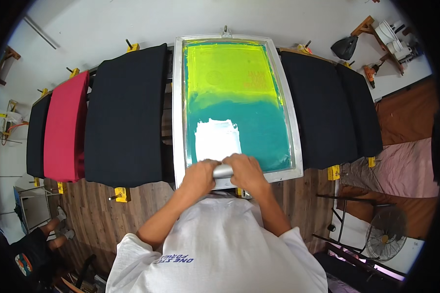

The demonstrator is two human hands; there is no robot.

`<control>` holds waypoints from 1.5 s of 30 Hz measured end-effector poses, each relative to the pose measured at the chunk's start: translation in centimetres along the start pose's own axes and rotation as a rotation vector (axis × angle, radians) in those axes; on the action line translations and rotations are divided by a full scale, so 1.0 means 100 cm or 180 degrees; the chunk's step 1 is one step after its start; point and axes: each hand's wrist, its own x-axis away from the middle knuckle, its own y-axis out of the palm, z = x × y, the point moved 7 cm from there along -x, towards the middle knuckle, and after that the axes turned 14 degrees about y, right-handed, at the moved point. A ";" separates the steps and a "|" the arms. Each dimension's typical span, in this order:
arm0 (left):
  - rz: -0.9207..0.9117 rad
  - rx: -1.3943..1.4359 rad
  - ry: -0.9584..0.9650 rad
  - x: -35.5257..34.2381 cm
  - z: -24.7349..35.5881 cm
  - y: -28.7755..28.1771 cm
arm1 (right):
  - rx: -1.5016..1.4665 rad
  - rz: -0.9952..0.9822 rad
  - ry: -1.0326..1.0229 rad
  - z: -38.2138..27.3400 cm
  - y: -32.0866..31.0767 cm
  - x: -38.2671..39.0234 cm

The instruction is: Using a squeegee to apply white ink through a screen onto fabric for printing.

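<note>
A screen-printing frame [179,112] with a pale metal rim lies in front of me. Its mesh is yellow-green [215,68] at the far end and teal [264,129] in the nearer half. A patch of white ink [217,139] covers the near left part of the mesh. At the frame's near edge I grip a squeegee [223,170] with a silver-grey handle. My left hand [199,176] is closed around its left end, and my right hand [247,171] around its right end. The squeegee's blade is hidden.
Black fabric-covered boards [127,117] flank the frame, with a red one [66,127] farther left and more black boards [320,110] to the right. Yellow brackets [122,195] jut out below them. A fan [385,237] stands at lower right. Another person [32,254] is at lower left.
</note>
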 end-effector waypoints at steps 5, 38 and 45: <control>0.0279 -0.0290 0.0032 -0.055 -0.036 -0.048 | 0.0070 0.0284 -0.0184 -0.018 -0.026 -0.076; 0.0510 -0.0234 0.0245 -0.048 -0.034 -0.030 | -0.0116 0.0669 -0.0135 -0.003 -0.013 -0.065; 0.0420 -0.0057 0.0236 -0.012 -0.011 -0.010 | -0.0185 0.0467 0.0028 -0.001 0.004 -0.022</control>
